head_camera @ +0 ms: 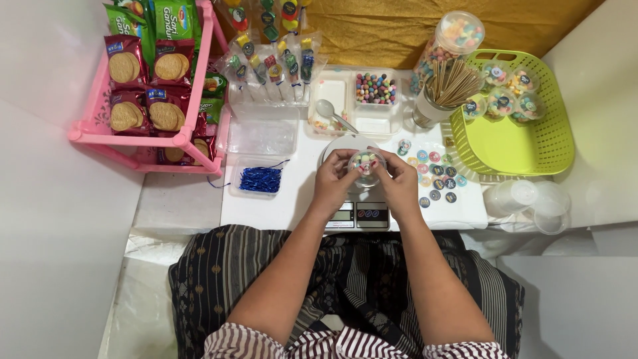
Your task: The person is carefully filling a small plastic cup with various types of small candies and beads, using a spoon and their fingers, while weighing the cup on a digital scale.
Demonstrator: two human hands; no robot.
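Both hands hold a small clear cup (365, 166) filled with coloured candy balls, just above a white kitchen scale (355, 214). My left hand (333, 178) grips the cup's left side with the fingers curled over its rim. Over on the other side, my right hand (397, 178) clasps the cup, thumb near the top. Round coloured stickers (435, 169) lie on the white table just right of my right hand.
A green basket (515, 146) with filled cups stands at the right, wooden sticks (452, 83) and a candy jar (452, 40) behind it. Trays of candy (375, 90), a spoon (332, 113), blue twist ties (260, 179), a pink biscuit rack (153, 86) and empty cups (528, 199) surround the scale.
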